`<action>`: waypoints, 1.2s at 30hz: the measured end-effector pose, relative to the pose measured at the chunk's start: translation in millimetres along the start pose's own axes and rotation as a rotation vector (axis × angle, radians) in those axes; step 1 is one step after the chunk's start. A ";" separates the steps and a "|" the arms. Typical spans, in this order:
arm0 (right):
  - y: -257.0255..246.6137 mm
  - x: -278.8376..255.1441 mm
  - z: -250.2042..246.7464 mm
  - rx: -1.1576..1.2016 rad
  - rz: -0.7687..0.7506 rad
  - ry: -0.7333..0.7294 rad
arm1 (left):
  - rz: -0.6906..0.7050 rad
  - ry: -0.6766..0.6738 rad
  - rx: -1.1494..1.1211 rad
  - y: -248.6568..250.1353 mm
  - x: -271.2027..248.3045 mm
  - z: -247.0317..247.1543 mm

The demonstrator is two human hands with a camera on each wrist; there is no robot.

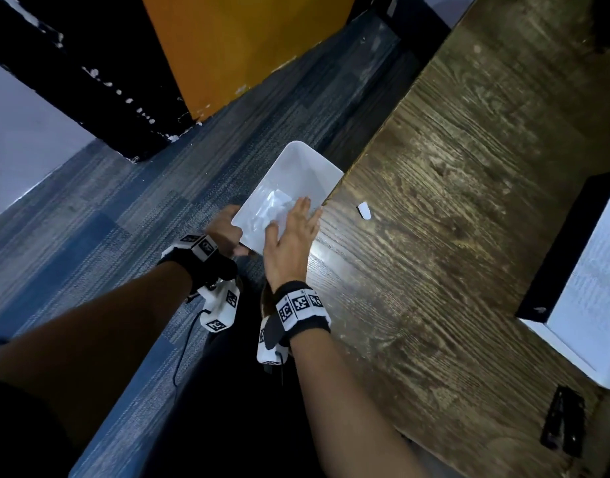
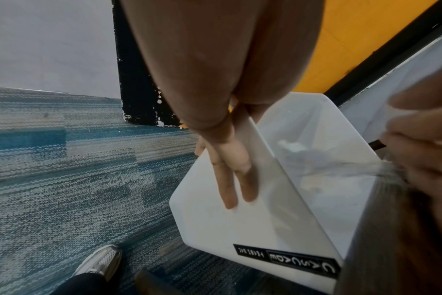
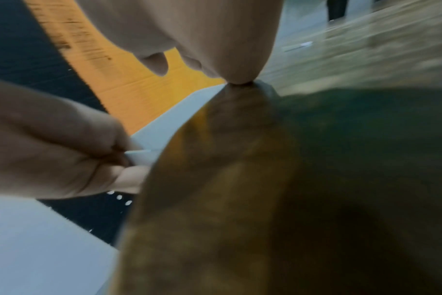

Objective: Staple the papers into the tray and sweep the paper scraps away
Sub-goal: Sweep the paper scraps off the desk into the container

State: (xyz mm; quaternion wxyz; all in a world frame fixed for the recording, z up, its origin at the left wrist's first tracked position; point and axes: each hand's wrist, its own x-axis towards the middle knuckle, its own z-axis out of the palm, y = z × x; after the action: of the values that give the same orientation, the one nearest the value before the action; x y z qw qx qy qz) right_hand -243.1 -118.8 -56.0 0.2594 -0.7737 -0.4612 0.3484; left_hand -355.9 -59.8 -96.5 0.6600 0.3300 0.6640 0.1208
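Scraps (image 1: 274,210) mostly down in the white bin (image 1: 296,167) pinched by left hand (image 1: 224,232), right hand (image 1: 291,236) flat and spread, one scrap (image 1: 364,211) left on table (image 1: 469,201).

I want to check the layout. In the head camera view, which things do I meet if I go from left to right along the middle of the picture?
Left hand → white bin → right hand → paper scrap on the wooden table → stapler → black tray with papers.

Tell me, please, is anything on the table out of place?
Yes. One white paper scrap lies alone on the wooden table, beyond the right hand, not yet in the white bin with the others.
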 end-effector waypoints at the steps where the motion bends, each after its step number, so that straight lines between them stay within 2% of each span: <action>1: -4.0 0.3 3.6 -0.010 -0.029 -0.027 | 0.014 -0.011 0.051 -6.2 9.0 -3.5; 3: -8.8 1.6 10.5 -0.045 -0.088 -0.104 | 0.037 -0.018 0.103 -21.4 30.0 -7.3; 6: -12.8 5.8 17.6 -0.121 -0.133 -0.187 | 0.067 0.019 0.115 -11.5 16.8 -6.2; 11: -19.6 18.2 11.0 -0.092 -0.075 -0.116 | -0.003 0.023 0.106 2.2 -0.6 -2.9; 15: -14.8 21.5 4.2 -0.226 -0.151 -0.044 | -0.014 0.001 -0.033 -5.1 5.7 -4.2; 17: -8.4 17.7 -10.4 -0.187 -0.191 -0.031 | -0.023 -0.008 -0.089 -4.5 4.7 -1.6; 18: -1.9 15.3 -22.1 -0.146 -0.202 0.013 | -0.041 -0.010 -0.124 -3.0 4.1 0.0; 20: 19.4 14.8 -53.5 -0.131 -0.173 0.193 | -0.072 -0.021 -0.183 1.5 2.2 3.7; 22: 51.0 17.7 -90.3 -0.220 0.007 0.349 | -0.077 -0.036 -0.192 7.7 0.4 6.8; 23: 66.8 18.9 -106.8 -0.267 0.132 0.374 | -0.078 -0.037 -0.201 10.0 -0.2 7.9; 25: 88.0 21.1 -126.2 -0.291 0.339 0.343 | -0.072 -0.056 -0.239 13.2 0.5 8.6; 28: 90.1 29.1 -115.8 -0.341 0.398 0.283 | -0.071 -0.094 -0.238 11.3 8.9 4.2; 31: 64.0 36.7 -89.0 -0.345 0.332 0.216 | -0.062 -0.097 -0.228 12.4 10.2 3.1; 36: 14.7 30.1 -37.3 -0.290 0.072 0.009 | -0.054 -0.035 -0.209 19.9 0.6 6.3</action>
State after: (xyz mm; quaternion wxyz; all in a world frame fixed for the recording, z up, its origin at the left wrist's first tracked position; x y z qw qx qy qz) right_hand -196.3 -101.3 -52.5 0.1343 -0.8206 -0.4776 0.2837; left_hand -344.3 -46.1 -85.8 0.7053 0.2431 0.6450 0.1658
